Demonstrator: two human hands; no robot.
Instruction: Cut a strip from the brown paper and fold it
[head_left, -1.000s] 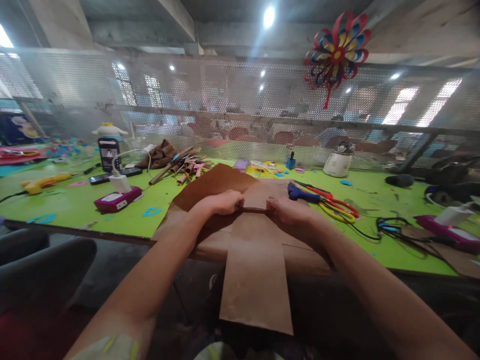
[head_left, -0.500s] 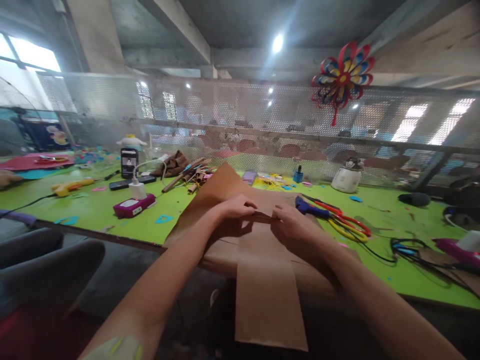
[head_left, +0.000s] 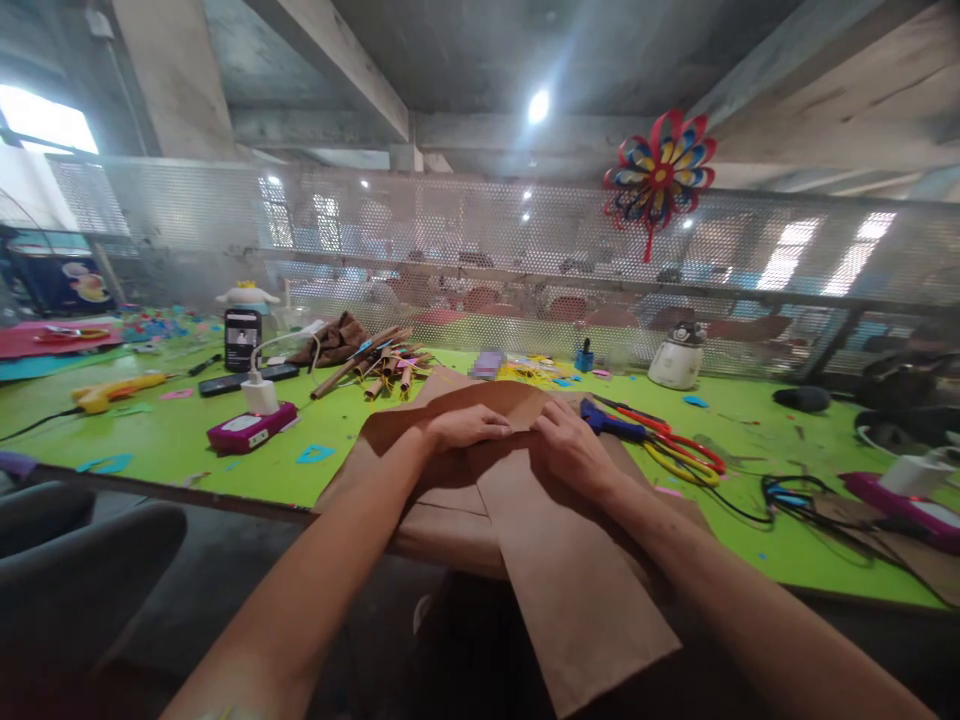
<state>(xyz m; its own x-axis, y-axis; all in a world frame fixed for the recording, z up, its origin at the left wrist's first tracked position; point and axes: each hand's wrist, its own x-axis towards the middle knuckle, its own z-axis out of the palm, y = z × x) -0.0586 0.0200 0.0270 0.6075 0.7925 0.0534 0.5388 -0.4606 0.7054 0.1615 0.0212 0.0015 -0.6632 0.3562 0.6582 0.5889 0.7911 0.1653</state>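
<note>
A large sheet of brown kraft paper lies at the table's front edge, its far part bent upward. A long strip of the same brown paper runs from under my fingers and hangs slanting over the edge. Closed on the paper's fold from the left is my left hand. My right hand pinches the paper just beside it, near the strip's upper end. Right of that hand lie a blue glue gun and scissors with red handles. The fingertips partly hide the fold.
Left on the green table are a purple power strip, a yellow glue gun and a phone. Rolled brown paper tubes are piled behind. A white jar stands back right, before a perforated metal screen.
The hanging strip has swung to the right and now slants. The sheet's raised far corner has folded down toward me. Both hands stay close together on the paper; the view has shifted slightly right.
</note>
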